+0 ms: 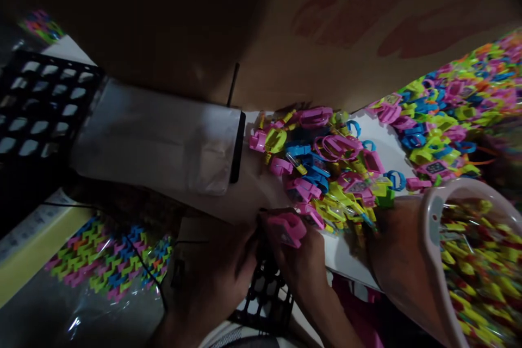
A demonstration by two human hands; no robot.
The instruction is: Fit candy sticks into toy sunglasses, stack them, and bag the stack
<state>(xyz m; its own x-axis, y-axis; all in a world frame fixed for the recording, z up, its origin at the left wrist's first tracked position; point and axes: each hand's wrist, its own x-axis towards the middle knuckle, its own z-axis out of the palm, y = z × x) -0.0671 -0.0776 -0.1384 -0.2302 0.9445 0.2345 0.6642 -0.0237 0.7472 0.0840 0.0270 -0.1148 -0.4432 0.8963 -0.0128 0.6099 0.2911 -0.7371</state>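
My right hand [304, 263] grips a pink plastic toy watch [287, 228] just above a small black grid tray [265, 299] near my lap. My left hand [222, 266] is curled in shadow with its fingertips on the left end of the same pink piece. Directly beyond my hands lies a heap of pink, yellow, blue and green toy watches [330, 166] on a white tabletop [383, 138]. The scene is dim and parts of both hands are hard to make out.
A pale basin [430, 228] of yellow and red pieces stands at the right. More coloured watches [452, 114] are piled far right. A cardboard box [285, 27] stands behind. At the left are a clear plastic bag [163, 141], a black grid tray [36, 103] and bagged rows of coloured pieces [110, 261].
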